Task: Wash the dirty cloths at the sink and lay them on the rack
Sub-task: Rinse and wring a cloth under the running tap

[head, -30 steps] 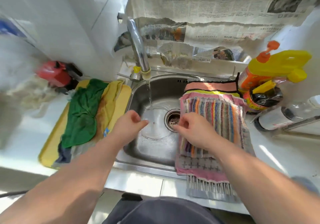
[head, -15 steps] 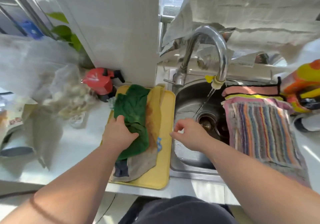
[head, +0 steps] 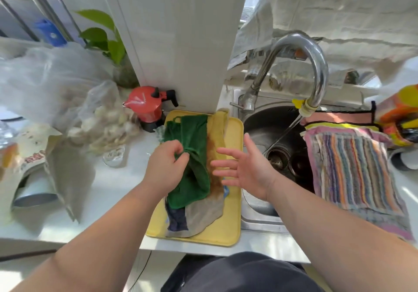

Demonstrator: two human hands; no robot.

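Observation:
A green cloth [head: 194, 183] lies on top of a pile on the yellow tray [head: 228, 230], left of the sink [head: 267, 124]. My left hand [head: 166, 167] pinches a bunched fold of the green cloth near its middle. Under it lie a stained yellow cloth [head: 214, 142], a grey cloth [head: 203, 217] and a dark blue one [head: 177, 220]. My right hand [head: 243, 167] hovers open, fingers spread, over the tray's right edge, holding nothing. Water runs from the faucet [head: 314, 65] into the sink. Striped cloths [head: 352, 169] lie spread over the sink's right side.
A red moka pot [head: 147, 106] stands behind the tray. Plastic bags [head: 97, 119], a paper bag and a metal can [head: 34, 192] crowd the left counter. Bottles [head: 400, 110] stand at the far right. A white pillar rises behind the tray.
My left hand went from lying flat on the green cloth to pinching a fold of it. My right hand opened and moved left from the sink rim toward the tray.

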